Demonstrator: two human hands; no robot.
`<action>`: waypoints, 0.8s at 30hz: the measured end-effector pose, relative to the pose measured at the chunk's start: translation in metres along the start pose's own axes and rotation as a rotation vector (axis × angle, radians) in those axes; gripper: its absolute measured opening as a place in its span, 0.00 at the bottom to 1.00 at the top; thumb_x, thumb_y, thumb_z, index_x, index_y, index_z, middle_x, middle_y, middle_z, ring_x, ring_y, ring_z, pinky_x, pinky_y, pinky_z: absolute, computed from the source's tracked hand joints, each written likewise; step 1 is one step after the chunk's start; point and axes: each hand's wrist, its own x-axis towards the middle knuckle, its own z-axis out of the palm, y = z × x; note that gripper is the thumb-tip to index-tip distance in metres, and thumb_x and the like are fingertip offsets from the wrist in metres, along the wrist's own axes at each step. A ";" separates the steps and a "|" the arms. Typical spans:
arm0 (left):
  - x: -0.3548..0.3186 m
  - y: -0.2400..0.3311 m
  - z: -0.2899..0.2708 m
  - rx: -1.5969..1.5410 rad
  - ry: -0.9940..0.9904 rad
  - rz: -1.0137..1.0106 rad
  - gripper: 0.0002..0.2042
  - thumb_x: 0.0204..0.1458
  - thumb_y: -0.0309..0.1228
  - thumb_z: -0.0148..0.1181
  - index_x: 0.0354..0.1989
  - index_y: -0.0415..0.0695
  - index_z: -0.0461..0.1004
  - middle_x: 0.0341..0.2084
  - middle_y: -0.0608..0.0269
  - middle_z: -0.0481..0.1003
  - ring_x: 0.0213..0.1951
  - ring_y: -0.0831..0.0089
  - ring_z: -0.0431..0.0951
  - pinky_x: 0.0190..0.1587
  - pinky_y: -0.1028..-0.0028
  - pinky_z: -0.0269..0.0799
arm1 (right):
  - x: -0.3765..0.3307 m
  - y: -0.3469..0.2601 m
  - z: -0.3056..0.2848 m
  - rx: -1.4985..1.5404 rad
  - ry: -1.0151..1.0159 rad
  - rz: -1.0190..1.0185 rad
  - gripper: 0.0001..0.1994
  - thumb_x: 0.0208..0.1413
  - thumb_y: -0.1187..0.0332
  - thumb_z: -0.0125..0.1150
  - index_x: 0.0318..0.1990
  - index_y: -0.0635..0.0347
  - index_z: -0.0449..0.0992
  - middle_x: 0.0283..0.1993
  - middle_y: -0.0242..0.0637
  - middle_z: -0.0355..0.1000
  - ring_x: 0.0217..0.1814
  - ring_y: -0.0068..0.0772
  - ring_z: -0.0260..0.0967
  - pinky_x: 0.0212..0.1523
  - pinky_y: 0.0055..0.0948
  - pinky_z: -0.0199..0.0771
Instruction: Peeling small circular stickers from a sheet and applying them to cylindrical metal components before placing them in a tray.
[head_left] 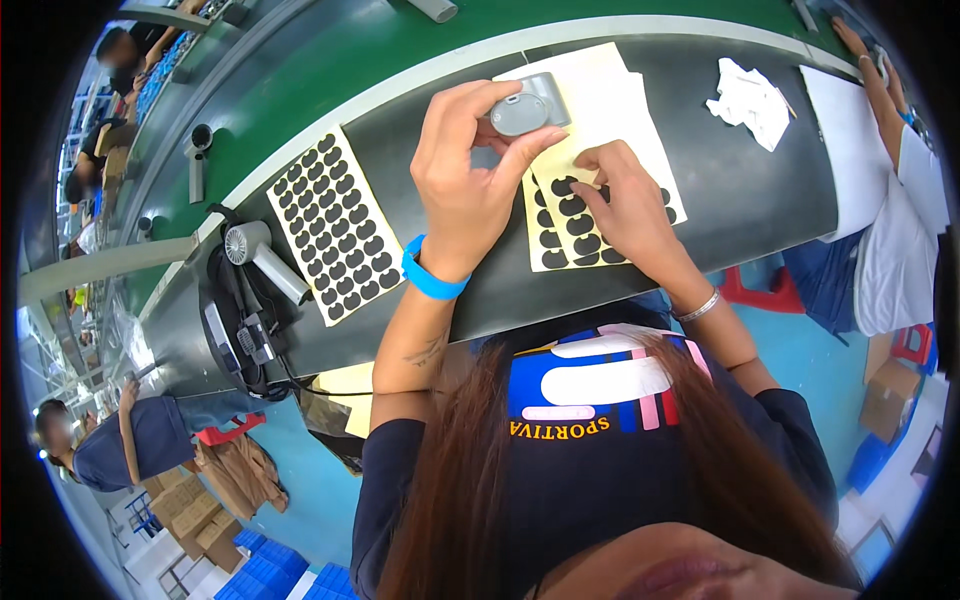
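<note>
My left hand (pixel 462 165), with a blue wristband, grips a small grey plastic device (pixel 522 112) with a rounded face between thumb and fingers. It is held up over the back of the pale yellow sheets. Close by on the right, my right hand (pixel 628 200) is low over a sheet of black stickers (pixel 585 245), fingers curled and thumb near one sticker. Whether a sticker is between those fingertips is too small to make out. The stickers are dark rounded shapes in rows, and part of the sheet lies hidden under my right hand.
Left of my hands lies another sheet of black stickers (pixel 335 225). Further left are a grey handheld fan (pixel 265 260) and a black strap with a cable (pixel 235 320). A crumpled white cloth (pixel 750 103) lies at the right. Beyond the table runs a green conveyor belt (pixel 330 60). Other people sit nearby.
</note>
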 end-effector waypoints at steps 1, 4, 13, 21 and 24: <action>-0.001 0.000 0.000 0.000 -0.002 -0.002 0.19 0.40 0.23 0.71 0.43 0.38 0.74 0.37 0.56 0.73 0.25 0.73 0.75 0.24 0.78 0.74 | 0.000 0.000 0.001 -0.057 0.007 -0.053 0.06 0.48 0.77 0.62 0.34 0.62 0.72 0.35 0.41 0.65 0.36 0.41 0.69 0.36 0.34 0.69; -0.003 0.003 0.001 -0.148 -0.012 -0.104 0.19 0.42 0.21 0.69 0.44 0.37 0.74 0.40 0.55 0.74 0.28 0.73 0.77 0.29 0.78 0.77 | 0.002 0.000 0.002 -0.107 0.006 -0.108 0.07 0.49 0.78 0.61 0.35 0.62 0.71 0.36 0.40 0.66 0.36 0.39 0.69 0.35 0.32 0.68; -0.007 0.014 0.000 -0.260 -0.083 -0.226 0.19 0.43 0.16 0.65 0.46 0.38 0.75 0.43 0.55 0.74 0.34 0.73 0.80 0.35 0.77 0.80 | -0.006 -0.018 -0.042 0.390 -0.009 -0.077 0.04 0.55 0.79 0.56 0.37 0.64 0.70 0.39 0.34 0.68 0.40 0.24 0.66 0.43 0.22 0.64; -0.016 0.029 0.009 -0.572 -0.145 -0.388 0.21 0.44 0.11 0.60 0.50 0.37 0.74 0.48 0.54 0.71 0.38 0.72 0.79 0.41 0.77 0.81 | 0.009 -0.063 -0.076 0.556 0.081 -0.210 0.22 0.52 0.83 0.57 0.54 0.63 0.60 0.35 0.37 0.69 0.48 0.33 0.71 0.48 0.25 0.67; -0.018 0.031 0.009 -0.600 -0.201 -0.402 0.21 0.45 0.11 0.60 0.50 0.36 0.73 0.50 0.53 0.70 0.40 0.71 0.78 0.42 0.76 0.81 | 0.012 -0.067 -0.073 0.579 0.064 -0.158 0.21 0.52 0.83 0.57 0.53 0.63 0.60 0.33 0.36 0.69 0.49 0.35 0.72 0.49 0.24 0.67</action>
